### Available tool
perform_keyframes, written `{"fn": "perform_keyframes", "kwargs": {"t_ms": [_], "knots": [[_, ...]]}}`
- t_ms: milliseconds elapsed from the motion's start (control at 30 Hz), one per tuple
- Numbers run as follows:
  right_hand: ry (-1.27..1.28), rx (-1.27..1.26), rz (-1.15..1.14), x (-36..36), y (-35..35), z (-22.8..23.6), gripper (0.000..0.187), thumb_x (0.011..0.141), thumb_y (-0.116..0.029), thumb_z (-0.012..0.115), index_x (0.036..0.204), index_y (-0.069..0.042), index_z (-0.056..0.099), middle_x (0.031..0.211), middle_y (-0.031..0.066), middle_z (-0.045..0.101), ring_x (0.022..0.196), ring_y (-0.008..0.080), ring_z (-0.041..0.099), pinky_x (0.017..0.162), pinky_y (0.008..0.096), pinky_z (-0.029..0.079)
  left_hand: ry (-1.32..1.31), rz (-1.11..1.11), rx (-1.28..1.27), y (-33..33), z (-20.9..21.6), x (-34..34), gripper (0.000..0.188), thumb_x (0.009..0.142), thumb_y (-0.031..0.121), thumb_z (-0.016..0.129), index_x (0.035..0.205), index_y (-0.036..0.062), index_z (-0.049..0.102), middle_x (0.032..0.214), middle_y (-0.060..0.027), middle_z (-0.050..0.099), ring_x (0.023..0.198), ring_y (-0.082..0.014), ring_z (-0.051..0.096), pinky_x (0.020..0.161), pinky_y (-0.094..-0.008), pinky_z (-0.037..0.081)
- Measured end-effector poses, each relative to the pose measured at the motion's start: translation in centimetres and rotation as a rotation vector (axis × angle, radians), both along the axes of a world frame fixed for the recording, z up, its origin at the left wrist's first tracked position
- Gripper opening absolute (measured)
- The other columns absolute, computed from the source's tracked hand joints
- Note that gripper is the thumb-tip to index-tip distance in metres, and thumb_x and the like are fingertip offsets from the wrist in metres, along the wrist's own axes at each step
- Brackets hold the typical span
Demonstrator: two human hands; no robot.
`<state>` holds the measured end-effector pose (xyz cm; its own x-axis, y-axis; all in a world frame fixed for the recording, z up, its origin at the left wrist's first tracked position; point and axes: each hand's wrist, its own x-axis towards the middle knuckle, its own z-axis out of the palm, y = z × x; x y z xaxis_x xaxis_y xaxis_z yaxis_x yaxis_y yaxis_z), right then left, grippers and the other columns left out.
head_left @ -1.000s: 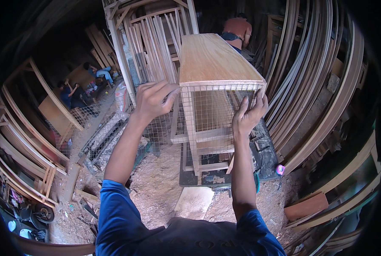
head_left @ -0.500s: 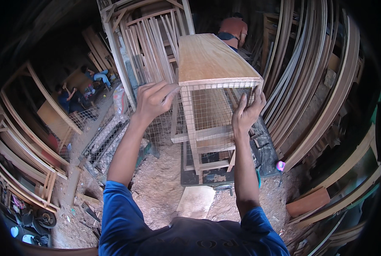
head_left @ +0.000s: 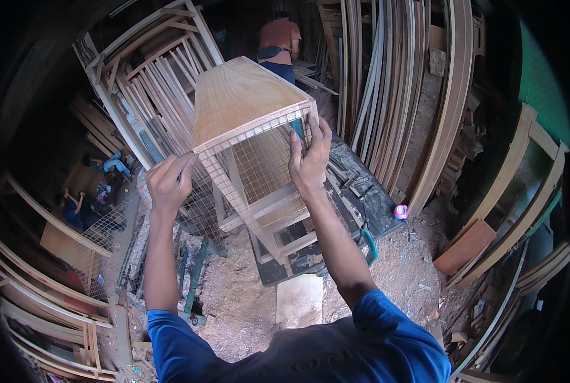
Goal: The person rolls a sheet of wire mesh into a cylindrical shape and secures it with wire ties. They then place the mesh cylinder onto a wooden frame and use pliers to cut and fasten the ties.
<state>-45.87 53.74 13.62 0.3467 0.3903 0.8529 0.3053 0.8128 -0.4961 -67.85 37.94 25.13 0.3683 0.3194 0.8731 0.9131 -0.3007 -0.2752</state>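
Note:
A wooden cabinet frame (head_left: 269, 239) stands in front of me, with a smooth plywood panel (head_left: 246, 96) on top. Square-grid wire mesh (head_left: 259, 166) covers its near face and spreads out past its left side. My left hand (head_left: 169, 182) is closed in a pinch at the upper left corner, where the mesh meets the panel's edge. At the upper right corner my right hand (head_left: 311, 156) grips the mesh edge along the post, thumb in front and fingers on the outer side. The fingertips partly hide that corner.
Under the frame lies a dark board (head_left: 380, 185) with tools on it. A pink tape measure (head_left: 400, 212) sits at its right edge. Long wooden strips (head_left: 387, 83) lean at the right. A co-worker (head_left: 278, 41) stands behind; other people sit at far left. Sawdust covers the floor.
The view has turned, so the cabinet frame now appears further left and tilted. My left hand stays at the upper left corner and my right hand at the upper right one.

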Motion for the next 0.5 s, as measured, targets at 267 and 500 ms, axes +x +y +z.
{"fn": "perform_keyframes", "kwargs": {"t_ms": [267,500], "knots": [[0.056,0.034,0.036,0.42,0.05,0.18,0.05,0.09,-0.013,0.07,0.137,-0.006,0.055,0.132,0.0232,0.053,0.12,0.0395,0.055,0.102,0.0459,0.044,-0.016,0.014,-0.034,-0.08,0.11,0.51,0.004,0.082,0.001,0.074,0.086,0.0015,0.071,0.072,-0.0117,0.065,0.061,-0.028,0.066,0.054,-0.0344,0.049],[0.132,0.074,0.113,0.65,0.39,0.09,0.045,0.088,-0.007,0.071,0.132,-0.006,0.062,0.129,0.0204,0.055,0.119,0.0367,0.056,0.102,0.0434,0.044,-0.028,0.031,-0.042,-0.19,0.15,0.69,0.004,0.082,0.001,0.072,0.086,0.0025,0.072,0.073,-0.0108,0.067,0.063,-0.0278,0.067,0.056,-0.0343,0.05]]}}
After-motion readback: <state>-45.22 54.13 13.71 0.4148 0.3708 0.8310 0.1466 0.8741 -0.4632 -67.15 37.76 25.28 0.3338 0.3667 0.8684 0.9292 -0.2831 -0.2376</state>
